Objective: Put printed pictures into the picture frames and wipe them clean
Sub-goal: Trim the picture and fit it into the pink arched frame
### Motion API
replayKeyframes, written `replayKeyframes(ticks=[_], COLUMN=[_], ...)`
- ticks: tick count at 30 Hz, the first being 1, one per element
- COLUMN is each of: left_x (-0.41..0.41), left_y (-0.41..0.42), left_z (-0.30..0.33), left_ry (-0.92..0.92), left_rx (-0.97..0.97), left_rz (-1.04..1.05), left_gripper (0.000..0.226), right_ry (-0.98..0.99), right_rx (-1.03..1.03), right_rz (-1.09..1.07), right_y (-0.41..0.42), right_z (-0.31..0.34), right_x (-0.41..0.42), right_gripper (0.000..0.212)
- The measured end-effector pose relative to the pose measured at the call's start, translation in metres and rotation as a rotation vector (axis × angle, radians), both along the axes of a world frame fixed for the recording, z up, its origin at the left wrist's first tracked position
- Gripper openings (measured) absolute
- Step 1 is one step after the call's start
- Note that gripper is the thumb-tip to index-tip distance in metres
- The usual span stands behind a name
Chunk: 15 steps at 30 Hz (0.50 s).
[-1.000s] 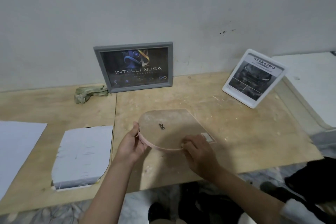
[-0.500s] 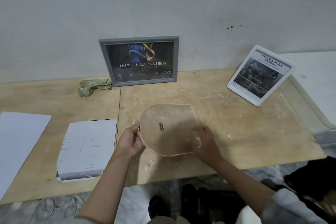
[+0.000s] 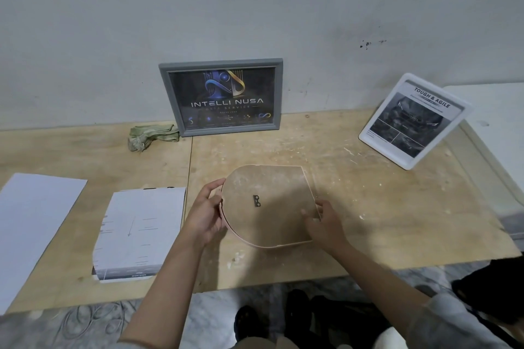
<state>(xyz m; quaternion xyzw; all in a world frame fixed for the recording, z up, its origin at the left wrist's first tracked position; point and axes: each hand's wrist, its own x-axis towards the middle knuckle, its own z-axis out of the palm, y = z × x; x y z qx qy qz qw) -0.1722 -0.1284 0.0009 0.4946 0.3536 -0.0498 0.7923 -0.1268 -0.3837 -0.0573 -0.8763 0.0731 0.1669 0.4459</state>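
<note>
A pink-rimmed arch-shaped picture frame [image 3: 269, 193] lies face down at the middle of the wooden table [image 3: 368, 201], its brown backing and a small metal hanger facing up. My left hand [image 3: 205, 212] grips its rounded left edge. My right hand [image 3: 323, 224] rests with fingers on its right edge near the lower corner. To the left lies a printed picture [image 3: 139, 232] cut to an arch shape, print side down. A green cloth [image 3: 150, 134] sits bunched near the wall.
A grey frame [image 3: 222, 96] with a dark poster leans on the wall behind. A white frame [image 3: 414, 120] with a picture leans at the right. A white sheet [image 3: 31, 224] lies at far left. The table's front edge is close to me.
My right hand slid from the frame's near edge round to its right side. The frame has settled flatter on the table. My left hand kept its grip on the left edge.
</note>
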Motion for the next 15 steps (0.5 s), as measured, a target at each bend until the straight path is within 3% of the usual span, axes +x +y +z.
replayKeyframes(ticks=[9, 15], left_x=[0.004, 0.009], left_y=[-0.006, -0.005], left_z=[-0.002, -0.005], left_ry=[0.054, 0.054], left_rx=[0.097, 0.177], left_rz=[0.165, 0.249], left_gripper=[0.042, 0.032], right_ry=[0.065, 0.103], right_rx=[-0.015, -0.008], right_rz=[0.000, 0.005], right_y=[0.010, 0.019], right_z=[0.009, 0.008], right_x=[-0.001, -0.003], right_gripper=[0.063, 0.063])
